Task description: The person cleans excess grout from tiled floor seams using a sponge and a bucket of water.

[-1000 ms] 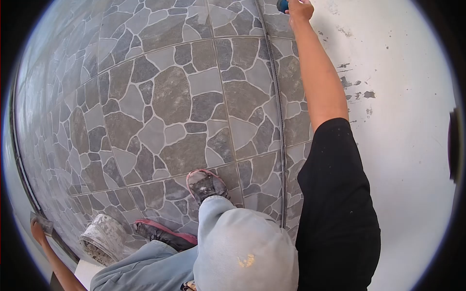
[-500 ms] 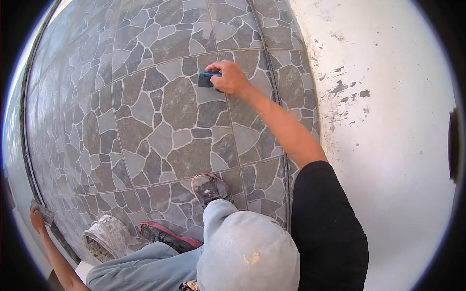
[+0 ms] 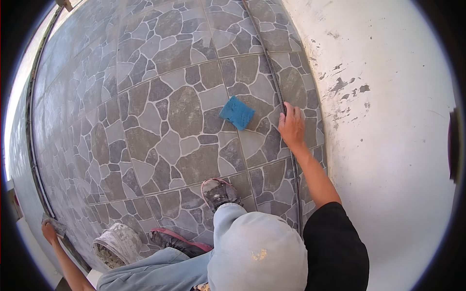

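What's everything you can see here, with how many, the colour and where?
Sponge-like pad: one, blue, on the floor
Floor: one, grey stone-pattern, under everything
Cord or rod: one, dark, lengthwise along the floor's right side
Edge strip: one, dark, floor's left edge
Bucket: one, white, smeared, lower left
Wall: one, off-white, flaking, right
Unclear shape: one, black, far right
Flat tool: one, greyish, in left grip
Shoes: two, dark with pink, lower middle
Trousers: one pair, pale blue-grey, bottom
Sleeve: one, black, lower right
Left hand: one, bare, lower left
Right hand: one, bare, at the cord or rod
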The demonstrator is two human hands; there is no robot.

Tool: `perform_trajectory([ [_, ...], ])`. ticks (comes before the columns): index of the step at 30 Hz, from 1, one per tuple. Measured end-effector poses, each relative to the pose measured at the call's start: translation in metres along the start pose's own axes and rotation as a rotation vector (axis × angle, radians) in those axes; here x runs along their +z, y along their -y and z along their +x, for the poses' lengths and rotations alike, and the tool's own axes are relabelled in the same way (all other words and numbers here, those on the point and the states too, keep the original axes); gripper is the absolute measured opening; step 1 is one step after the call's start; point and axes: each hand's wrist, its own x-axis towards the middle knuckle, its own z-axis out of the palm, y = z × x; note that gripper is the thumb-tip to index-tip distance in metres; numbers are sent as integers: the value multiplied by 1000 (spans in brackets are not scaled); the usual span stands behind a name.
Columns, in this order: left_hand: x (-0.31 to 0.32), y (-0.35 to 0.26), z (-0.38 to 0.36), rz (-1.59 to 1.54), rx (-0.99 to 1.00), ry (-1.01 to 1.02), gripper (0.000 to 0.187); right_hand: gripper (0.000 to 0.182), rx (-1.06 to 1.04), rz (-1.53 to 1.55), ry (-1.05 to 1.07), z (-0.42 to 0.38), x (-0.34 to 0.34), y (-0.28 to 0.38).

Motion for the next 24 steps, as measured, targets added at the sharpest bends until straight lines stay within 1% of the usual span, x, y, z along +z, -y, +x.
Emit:
perform_trajectory([
  [1,-2,1,3,-47,-11,-4,44,49,-1,-1,10,0,6,-5],
  [2,-2,1,5,-95,-20,-10,44,46,-13,-28,-46,1,12,-11],
  [3,-2,8,5,-90,-21,-5,44,44,-26,-54,-102,1,15,-16],
  [4,-2,19,1,-64,3,-55,44,44,-27,-52,-98,3,14,-23],
  [5,-2,29,-4,-38,27,-106,44,43,17,-71,-109,5,10,-32],
  [6,-4,35,-14,-35,27,-102,44,42,63,-93,-119,6,7,-39],
  [7,-8,41,-29,12,-24,-69,44,42,61,-98,-111,8,1,-43],
  [8,-14,46,-40,59,-74,-39,45,40,158,-152,-146,11,-4,-47],
  [9,-14,57,-47,57,-78,-38,45,39,252,-204,-187,18,-11,-45],
  [10,-14,70,-51,58,-78,0,45,39,250,-204,-188,25,-21,-36],
  [12,-13,76,-50,64,-71,39,45,39,146,287,-155,35,-40,3],
  [14,-8,68,-43,80,-54,21,46,45,-134,440,41,28,-46,70],
  [15,-4,58,-35,73,-43,23,46,54,-247,438,136,18,-42,97],
  [16,-5,47,-25,27,-37,47,46,58,-395,314,136,11,-39,120],
  [18,-1,27,-6,-20,-29,66,45,53,-475,168,137,2,-15,137],
  [19,0,20,2,-48,-3,23,45,53,-471,173,136,4,-9,132],
  [20,0,16,6,-74,19,-18,45,51,-452,239,123,14,-2,123],
  [22,-7,10,0,-24,34,-6,44,49,-439,316,118,29,4,107],
  [24,-13,9,-4,20,60,11,44,46,-330,412,17,40,5,89],
])
